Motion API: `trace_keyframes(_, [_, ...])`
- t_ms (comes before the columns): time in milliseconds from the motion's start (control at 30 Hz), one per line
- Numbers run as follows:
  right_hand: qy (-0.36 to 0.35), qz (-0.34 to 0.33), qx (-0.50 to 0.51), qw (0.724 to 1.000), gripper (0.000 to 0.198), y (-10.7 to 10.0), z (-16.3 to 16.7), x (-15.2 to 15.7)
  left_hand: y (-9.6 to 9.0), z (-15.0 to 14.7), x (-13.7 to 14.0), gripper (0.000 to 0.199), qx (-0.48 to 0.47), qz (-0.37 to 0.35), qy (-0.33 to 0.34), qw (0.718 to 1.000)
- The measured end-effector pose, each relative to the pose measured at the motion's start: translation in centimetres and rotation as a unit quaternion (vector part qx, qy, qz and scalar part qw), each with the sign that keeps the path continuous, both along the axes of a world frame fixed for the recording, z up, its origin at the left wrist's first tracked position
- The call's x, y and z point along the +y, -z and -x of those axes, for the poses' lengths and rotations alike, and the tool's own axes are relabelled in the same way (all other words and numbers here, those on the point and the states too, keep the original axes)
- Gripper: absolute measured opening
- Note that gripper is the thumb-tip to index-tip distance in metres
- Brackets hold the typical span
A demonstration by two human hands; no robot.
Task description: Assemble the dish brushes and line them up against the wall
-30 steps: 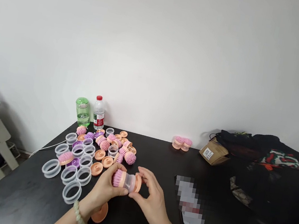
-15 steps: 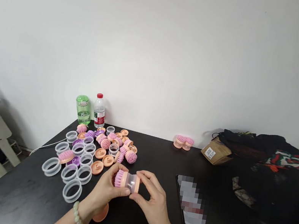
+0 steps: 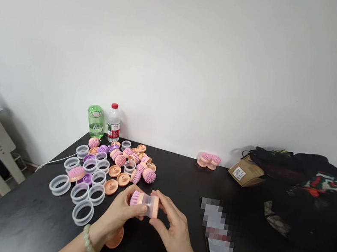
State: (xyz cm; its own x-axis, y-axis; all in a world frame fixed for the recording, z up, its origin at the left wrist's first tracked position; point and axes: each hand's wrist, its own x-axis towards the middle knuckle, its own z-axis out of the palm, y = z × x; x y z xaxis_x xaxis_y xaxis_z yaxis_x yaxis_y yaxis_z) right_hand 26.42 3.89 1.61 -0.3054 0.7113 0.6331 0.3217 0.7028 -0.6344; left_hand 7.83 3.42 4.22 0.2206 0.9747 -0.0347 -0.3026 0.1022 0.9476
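Note:
A small brush point(image 3: 144, 202) with pink bristles, a clear ring body and an orange cap lies sideways between both my hands above the black table point(image 3: 179, 175). My left hand point(image 3: 122, 213) grips its bristle end; a pale bead bracelet point(image 3: 90, 242) circles that wrist. My right hand point(image 3: 172, 226) holds the orange cap end. An orange cap point(image 3: 115, 238) lies on the table under my left wrist.
Several clear rings point(image 3: 83, 212), orange caps point(image 3: 111, 186) and pink brush heads point(image 3: 149, 175) are spread to the left. A green bottle point(image 3: 96, 121) and a water bottle point(image 3: 114, 123) stand behind. Two finished brushes point(image 3: 208, 160), a cardboard box point(image 3: 246, 172), a phone point(image 3: 216, 234) and dark clothing point(image 3: 312, 199) lie right.
The orange cap end has been pressed closer onto the clear ring, so the brush looks shorter. Both hands stay on it, slightly higher in view.

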Motion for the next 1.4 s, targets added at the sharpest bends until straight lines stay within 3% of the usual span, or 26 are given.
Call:
trace_keyframes(300, [-0.029,-0.054,-0.033,0.998,0.052,-0.8,-0.5,-0.1,0.6,0.1,0.3,0.054,0.023,0.052,0.035,0.998])
trace_keyframes(600, [-0.121,-0.039,-0.052,0.991,0.048,-3.0,-1.1,-0.2,1.1,0.3,0.4,0.054,0.030,0.051,0.084,0.995])
trace_keyframes(767, [-0.070,-0.063,-0.071,0.993,0.043,-2.8,-1.1,-0.3,0.6,0.2,0.3,0.052,0.017,0.056,0.080,0.995])
trace_keyframes(967, [0.035,-0.024,-0.054,0.998,0.045,-1.3,-0.4,-0.4,0.5,0.5,0.3,0.047,0.031,-0.062,0.037,0.997])
trace_keyframes(1267, [0.025,0.019,-0.058,0.998,0.035,-1.0,-0.1,-0.9,0.7,1.2,0.6,0.057,0.080,-0.103,0.023,0.991])
trace_keyframes(1400, [0.011,0.080,-0.053,0.995,0.034,-0.2,0.0,-0.6,0.6,1.2,0.7,0.048,0.176,-0.163,-0.018,0.971])
